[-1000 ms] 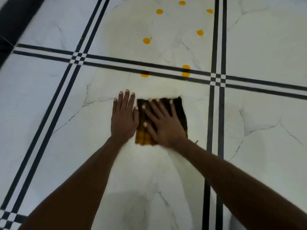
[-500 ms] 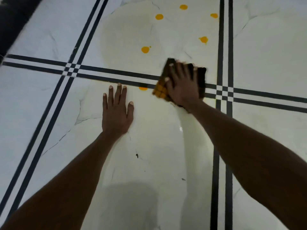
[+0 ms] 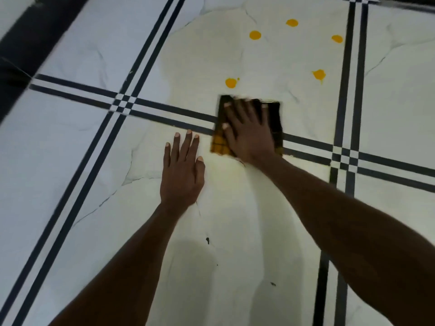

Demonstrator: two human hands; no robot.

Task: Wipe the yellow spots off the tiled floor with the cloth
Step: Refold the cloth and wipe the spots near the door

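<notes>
A dark checked cloth [image 3: 274, 118] with a yellow-stained corner lies folded on the black stripes of the white tiled floor [image 3: 235, 208]. My right hand [image 3: 249, 132] presses flat on the cloth, fingers spread. My left hand [image 3: 182, 170] rests flat on the bare tile just left of it, holding nothing. Several yellow spots sit on the tile beyond the cloth: one close above it [image 3: 230, 83], one to the right [image 3: 319, 74], and others farther back [image 3: 255, 35], [image 3: 292, 22], [image 3: 337, 39].
Double black stripes cross the floor, meeting at checkered crossings at left [image 3: 122, 105] and right [image 3: 344, 159]. A dark band [image 3: 26, 50] runs along the top left edge. Small dark specks [image 3: 207, 240] mark the near tile.
My right hand slid the cloth forward from beside my left hand onto the black stripes, then a little left. The yellow spots on the stripes are no longer visible. My left hand stayed planted.
</notes>
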